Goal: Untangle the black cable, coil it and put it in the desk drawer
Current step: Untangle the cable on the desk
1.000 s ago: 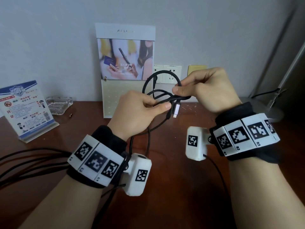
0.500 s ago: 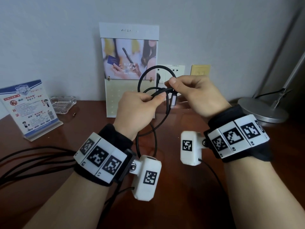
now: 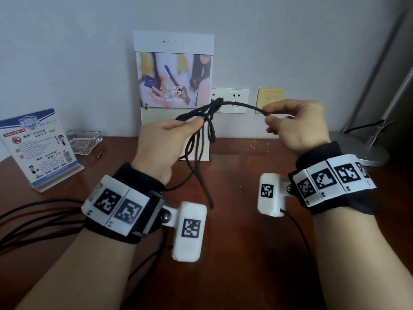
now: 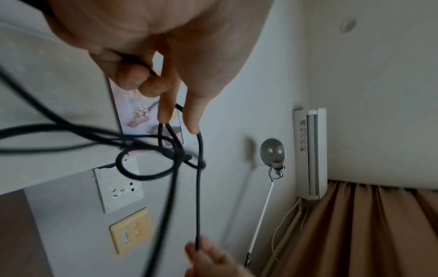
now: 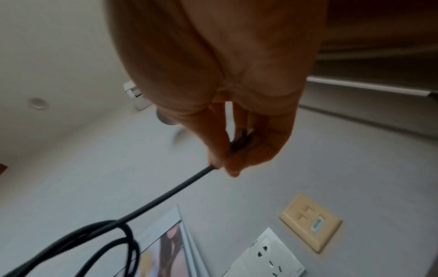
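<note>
A thin black cable (image 3: 237, 104) is held in the air above the brown desk (image 3: 234, 253), with a small knot (image 3: 213, 104) of crossed loops in it. My left hand (image 3: 165, 139) pinches the tangled strands between thumb and fingers, and loose loops (image 3: 201, 166) hang down from it. My right hand (image 3: 297, 124) pinches the cable near its end, and a stretch runs from it to the knot. The left wrist view shows the knot (image 4: 180, 155) below my fingers (image 4: 166, 105). In the right wrist view the cable (image 5: 166, 196) leaves my pinching fingertips (image 5: 220, 161). No drawer is in view.
A leaflet stand (image 3: 176, 86) leans on the wall behind my hands, with wall sockets (image 3: 232, 99) beside it. At the left are a sign holder (image 3: 38, 148), a glass ashtray (image 3: 83, 142) and other black cables (image 3: 33, 218). A lamp base (image 3: 366, 151) sits at the right.
My right hand has moved right and away from the left, pulling a length of cable out of the tangle. The wide loop above my hands has shrunk to a small knot.
</note>
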